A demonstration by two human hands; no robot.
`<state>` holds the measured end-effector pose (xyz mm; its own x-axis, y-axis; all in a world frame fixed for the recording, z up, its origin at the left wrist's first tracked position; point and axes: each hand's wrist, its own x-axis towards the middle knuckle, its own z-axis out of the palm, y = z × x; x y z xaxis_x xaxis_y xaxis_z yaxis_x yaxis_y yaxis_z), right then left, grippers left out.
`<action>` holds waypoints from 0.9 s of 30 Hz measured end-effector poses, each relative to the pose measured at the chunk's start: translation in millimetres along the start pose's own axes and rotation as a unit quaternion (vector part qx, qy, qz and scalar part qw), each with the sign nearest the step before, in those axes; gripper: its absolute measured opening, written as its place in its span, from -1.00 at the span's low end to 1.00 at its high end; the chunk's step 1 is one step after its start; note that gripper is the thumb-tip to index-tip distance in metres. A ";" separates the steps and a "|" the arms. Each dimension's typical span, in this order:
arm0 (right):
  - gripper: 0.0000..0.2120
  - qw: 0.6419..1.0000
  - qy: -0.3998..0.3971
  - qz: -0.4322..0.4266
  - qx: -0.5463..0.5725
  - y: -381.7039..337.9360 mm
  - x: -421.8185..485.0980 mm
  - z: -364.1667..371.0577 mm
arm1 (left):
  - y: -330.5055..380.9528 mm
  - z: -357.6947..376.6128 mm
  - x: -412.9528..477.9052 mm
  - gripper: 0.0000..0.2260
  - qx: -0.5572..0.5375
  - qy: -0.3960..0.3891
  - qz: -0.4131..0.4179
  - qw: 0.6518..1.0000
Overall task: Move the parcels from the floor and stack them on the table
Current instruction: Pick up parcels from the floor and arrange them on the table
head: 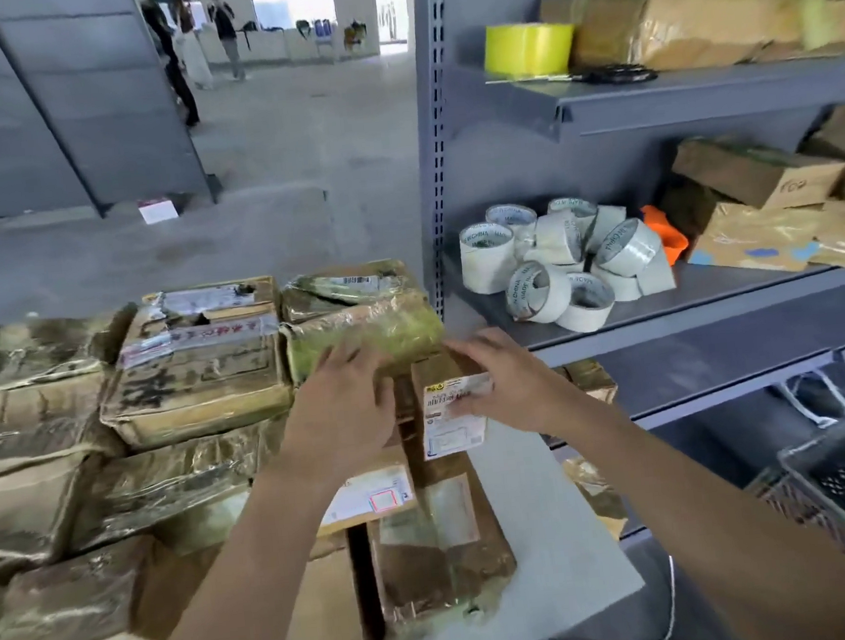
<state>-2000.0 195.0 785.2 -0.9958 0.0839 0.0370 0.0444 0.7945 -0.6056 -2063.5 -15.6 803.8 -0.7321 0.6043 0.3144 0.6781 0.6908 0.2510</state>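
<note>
— Parcel, where?
— On top of the parcel stack at the bench edge, label up.
— Hands?
— Right hand grips its right side, thumb on label. Left hand flat against its left side, fingers straight. Tape rolls on shelf beside.

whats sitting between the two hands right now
A small brown parcel with a white label, pressed by the left hand and gripped by the right hand, in the head view.

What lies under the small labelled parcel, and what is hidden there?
A larger taped parcel on the grey table. The small labelled parcel and left hand cover where they meet.
</note>
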 end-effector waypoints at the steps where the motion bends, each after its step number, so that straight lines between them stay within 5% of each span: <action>1: -0.26 1.000 -0.006 0.005 -0.014 -1.5 -0.6 6.1 | -5.4 2.2 -4.5 -0.66 0.006 -0.027 0.000 1.000; 5: -0.30 0.998 0.000 0.018 -0.055 -7.7 -7.6 23.8 | -14.3 16.1 -23.0 -0.53 0.010 -0.123 -0.005 0.992; 13: -0.12 0.997 -0.013 0.081 0.007 -15.5 -11.4 31.4 | -13.5 26.4 -34.5 -0.19 0.057 -0.116 0.000 0.992; 21: -0.34 0.997 -0.021 0.071 -0.014 -9.3 -5.2 34.7 | -16.8 34.2 -35.4 -0.21 0.124 -0.130 0.018 0.984; 27: -0.15 0.997 -0.049 0.057 0.032 -12.8 -12.6 31.0 | -12.9 31.3 -35.7 -0.18 0.100 -0.127 0.008 0.987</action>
<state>-1990.5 165.1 767.9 -0.9878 0.1093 -0.1113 0.1555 0.7431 -0.6509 -2048.1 -33.7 760.7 -0.7309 0.6787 0.0718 0.6823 0.7290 0.0545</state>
